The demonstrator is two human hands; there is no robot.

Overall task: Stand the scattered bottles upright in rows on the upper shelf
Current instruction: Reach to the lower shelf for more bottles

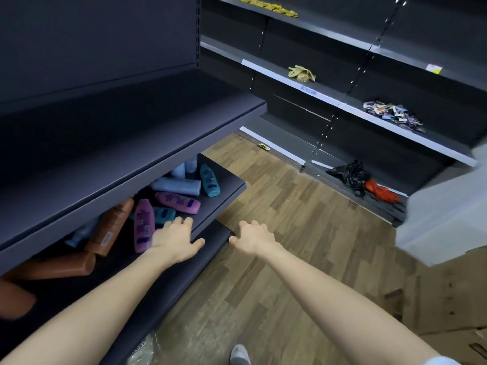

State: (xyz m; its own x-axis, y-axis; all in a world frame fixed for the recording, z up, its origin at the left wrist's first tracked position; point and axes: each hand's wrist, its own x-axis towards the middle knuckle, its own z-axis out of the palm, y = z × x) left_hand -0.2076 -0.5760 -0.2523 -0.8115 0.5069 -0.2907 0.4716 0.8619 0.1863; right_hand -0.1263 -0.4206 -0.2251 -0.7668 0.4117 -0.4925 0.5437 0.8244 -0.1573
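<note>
1. Two dark shelves fill the left side. The upper shelf is bare where it shows. The lower shelf beneath it carries every bottle in view, so no bottle has been stood upright yet.
2. Those bottles lie on their sides, crossing and touching. The brown bottles are at the near end. A pale blue bottle and a teal bottle lie farther along, with a pink bottle just in front of the pale blue one.
3. The left hand hovers at the lower shelf's front edge, fingers spread and nearly straight, gripping nothing. It sits just beside the purple bottle; whether it touches the bottle I cannot tell.
4. The right hand is out over the wooden floor, past the shelf corner, fingers loosely bent and empty.
5. The purple bottle looks the handiest first pick. It is probably stiff, smooth plastic, fairly weighty if full and a little slick. Its flattish body suits a grip round the middle, thumb on one broad face and fingers on the other. From there it can be tipped onto its flat end on the shelf above.
</note>
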